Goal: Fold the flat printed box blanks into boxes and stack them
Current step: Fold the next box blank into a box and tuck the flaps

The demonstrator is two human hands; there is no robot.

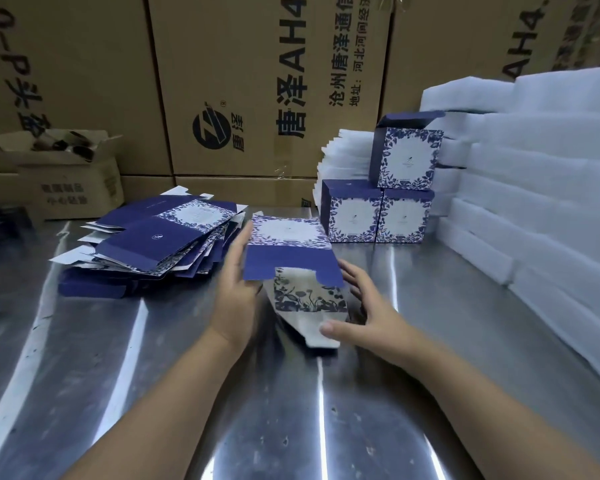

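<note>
1. Your left hand lies flat against the left edge of a half-raised box blank, fingers straight and together, pressing it rather than gripping it
2. Your right hand sits at the blank's right side with the fingers spread and loosely extended; the thumb rests on the white flap nearest you, and nothing is clenched
3. The blank stands between your hands on the steel table, with its plain blue panel and flower-bordered white panel facing up, and a flower-printed flap and a white flap hanging down in front
4. The pile of flat blanks lies loosely fanned on the table to your left, near your left fingertips
5. Three folded boxes stand at the back right: two touch side by side, and the third sits on top, mostly over the right one, with its lid flap raised
6. White foam sheets are stacked to the right and behind those boxes, brown cartons line the back, and a small open carton sits far left
</note>
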